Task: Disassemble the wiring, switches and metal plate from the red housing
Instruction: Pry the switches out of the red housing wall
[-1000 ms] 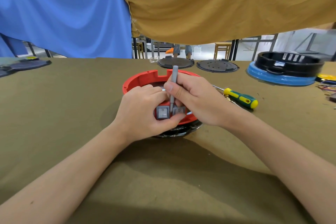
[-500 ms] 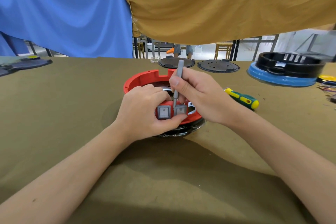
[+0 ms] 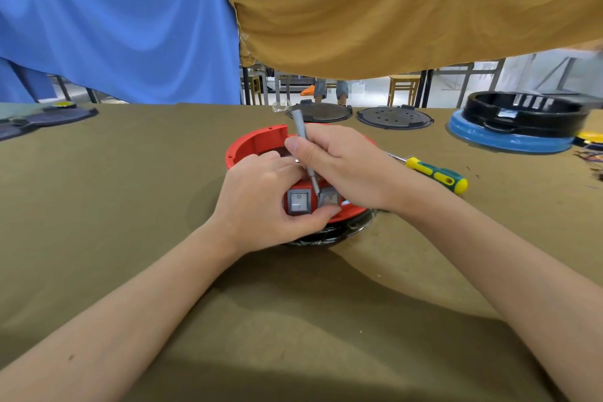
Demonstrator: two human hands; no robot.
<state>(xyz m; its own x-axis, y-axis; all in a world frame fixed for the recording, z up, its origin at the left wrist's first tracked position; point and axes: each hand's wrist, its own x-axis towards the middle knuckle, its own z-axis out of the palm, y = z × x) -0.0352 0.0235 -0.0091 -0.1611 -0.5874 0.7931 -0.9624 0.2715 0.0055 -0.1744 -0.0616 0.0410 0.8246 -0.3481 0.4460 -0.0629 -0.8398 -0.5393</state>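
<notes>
The red housing [image 3: 261, 140] sat at the centre of the frame on the counter [image 3: 130, 205], resting on a black base [image 3: 329, 233]. Two grey rocker switches [image 3: 298, 202] remained seated side by side in its near wall.

Left hand [image 3: 261, 199]: grip closed around the near wall of the housing, thumb below the switches, fingers curled over the rim into the interior.

Right hand [image 3: 342, 163]: grip clenched on a slim grey tool [image 3: 305, 147], held pen-fashion and tilted, its tip down at the seam between the two switches. The tip itself was partly hidden, so the exact point of contact could not be confirmed.

A yellow-and-green screwdriver [image 3: 437, 174] lay unused on the counter to the right of the housing. Two dark discs [image 3: 394, 117] and a black ring on a blue base [image 3: 512, 137] stood at the upper right, well apart from the work.

Assessed hazards:
- The tip could slip off the switch edge — the left thumb lay just beside the line of travel.
- Excess levering could crack the plastic retaining clips or the wall.
- A switch released suddenly could strain any wiring attached behind it; that wiring was not visible.
</notes>
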